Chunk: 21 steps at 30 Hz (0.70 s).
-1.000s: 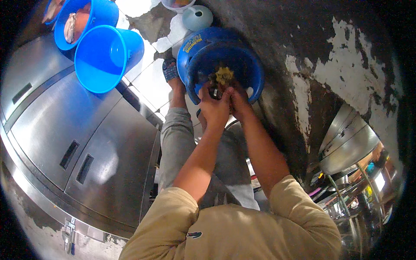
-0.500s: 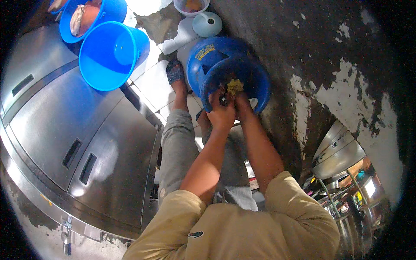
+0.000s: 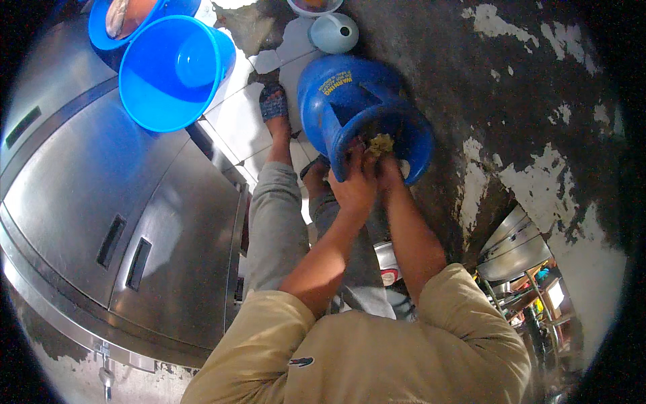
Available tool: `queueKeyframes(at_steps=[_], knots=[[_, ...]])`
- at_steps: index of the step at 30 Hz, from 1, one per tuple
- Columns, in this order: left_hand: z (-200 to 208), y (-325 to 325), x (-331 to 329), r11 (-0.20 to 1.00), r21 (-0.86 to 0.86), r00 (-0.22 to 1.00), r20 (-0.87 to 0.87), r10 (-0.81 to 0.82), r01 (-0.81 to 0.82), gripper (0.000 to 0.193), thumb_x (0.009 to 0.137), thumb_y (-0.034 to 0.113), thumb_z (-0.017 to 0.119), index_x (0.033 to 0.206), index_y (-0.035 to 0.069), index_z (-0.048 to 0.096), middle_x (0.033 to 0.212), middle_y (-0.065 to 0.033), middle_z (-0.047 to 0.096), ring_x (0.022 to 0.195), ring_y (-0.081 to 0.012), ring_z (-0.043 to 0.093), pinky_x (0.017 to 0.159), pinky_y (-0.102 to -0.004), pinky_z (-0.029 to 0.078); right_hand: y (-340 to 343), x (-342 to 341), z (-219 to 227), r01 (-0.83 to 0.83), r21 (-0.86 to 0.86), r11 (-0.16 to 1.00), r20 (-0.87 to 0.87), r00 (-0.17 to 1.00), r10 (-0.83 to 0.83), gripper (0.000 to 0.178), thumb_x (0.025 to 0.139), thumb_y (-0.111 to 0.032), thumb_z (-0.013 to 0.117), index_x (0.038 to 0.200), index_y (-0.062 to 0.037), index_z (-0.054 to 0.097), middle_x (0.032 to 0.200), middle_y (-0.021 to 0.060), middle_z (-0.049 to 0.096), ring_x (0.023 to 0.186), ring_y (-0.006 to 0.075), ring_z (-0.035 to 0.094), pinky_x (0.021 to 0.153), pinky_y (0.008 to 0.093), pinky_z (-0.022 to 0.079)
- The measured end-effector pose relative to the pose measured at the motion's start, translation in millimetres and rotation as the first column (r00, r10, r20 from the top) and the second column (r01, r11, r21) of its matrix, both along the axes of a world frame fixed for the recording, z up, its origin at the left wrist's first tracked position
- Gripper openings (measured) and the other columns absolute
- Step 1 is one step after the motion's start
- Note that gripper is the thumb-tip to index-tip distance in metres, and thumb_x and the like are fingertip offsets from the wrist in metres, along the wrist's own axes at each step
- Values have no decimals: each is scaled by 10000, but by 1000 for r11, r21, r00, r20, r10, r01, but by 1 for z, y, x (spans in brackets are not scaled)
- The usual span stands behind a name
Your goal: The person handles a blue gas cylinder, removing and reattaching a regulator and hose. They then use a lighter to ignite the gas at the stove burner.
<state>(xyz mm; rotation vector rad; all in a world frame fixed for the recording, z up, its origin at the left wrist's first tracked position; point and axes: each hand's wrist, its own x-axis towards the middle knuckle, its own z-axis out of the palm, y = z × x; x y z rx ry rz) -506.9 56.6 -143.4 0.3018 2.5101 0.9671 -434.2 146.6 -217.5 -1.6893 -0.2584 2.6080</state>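
A blue gas cylinder (image 3: 323, 91) lies tilted on the floor in front of me, its round collar (image 3: 420, 145) turned toward me. Inside the collar shows a lumpy yellowish, brass-looking valve (image 3: 381, 143). My left hand (image 3: 356, 180) reaches into the collar, fingers bent and closed just beside the valve. Right against it, my right hand (image 3: 389, 172) is closed below the valve, its fingers mostly hidden by the left hand and the collar. What the fingers grip is hidden.
At upper left stands a blue bucket (image 3: 171, 74), with another blue tub (image 3: 111, 44) holding something pinkish behind it. A pale round jug (image 3: 334, 34) sits beyond the cylinder. Steel cabinet doors (image 3: 155, 229) line the left; a peeling wall (image 3: 484, 101) rises on the right.
The view has shifted slightly, so the cylinder and my hands appear a little farther right. A dark piece seen by my left fingers earlier is now out of sight. Both hands stay inside the collar.
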Motion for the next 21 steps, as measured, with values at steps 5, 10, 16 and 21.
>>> queueKeyframes(at_steps=[5, 10, 16, 21], knots=[[-5, 4, 2, 1000, -15, 999, 39, -9, 10, 429, 864, 284, 661, 1270, 167, 586, 1286, -160, 581, 1115, -374, 583, 917, -482, 475, 18, 54, -51, -75, -160, 984, -136, 989, 53, 418, 1009, -342, 403, 1321, -78, 487, 1238, 98, 579, 1060, 225, 592, 883, 320, 531], [1, 4, 1, 995, -88, 964, 261, 60, -38, 439, 861, 310, 654, 1276, 186, 582, 1267, -147, 599, 1084, -364, 613, 876, -450, 511, 5, 52, -59, -123, 157, 980, 43, 992, 118, 371, 990, -280, 456, 1291, -70, 513, 1214, 72, 577, 1051, 197, 578, 874, 303, 502], [5, -8, -13, 962, 81, 875, 440, 202, -262, 315, 850, 235, 642, 1164, 217, 639, 1012, -173, 655, 851, -398, 661, 724, -468, 546, 9, 61, -53, -103, 261, 960, 100, 992, 79, 341, 936, -247, 538, 1219, -58, 542, 1085, 55, 610, 942, 195, 594, 819, 324, 508], [-5, -16, -19, 971, 144, 893, 437, 109, -189, 259, 844, 254, 643, 1090, 177, 658, 988, -194, 657, 879, -420, 651, 746, -477, 537, 2, 50, -42, -169, 285, 944, 288, 954, 84, 347, 938, -260, 523, 1221, -59, 541, 1096, 59, 605, 959, 204, 586, 840, 334, 500]])
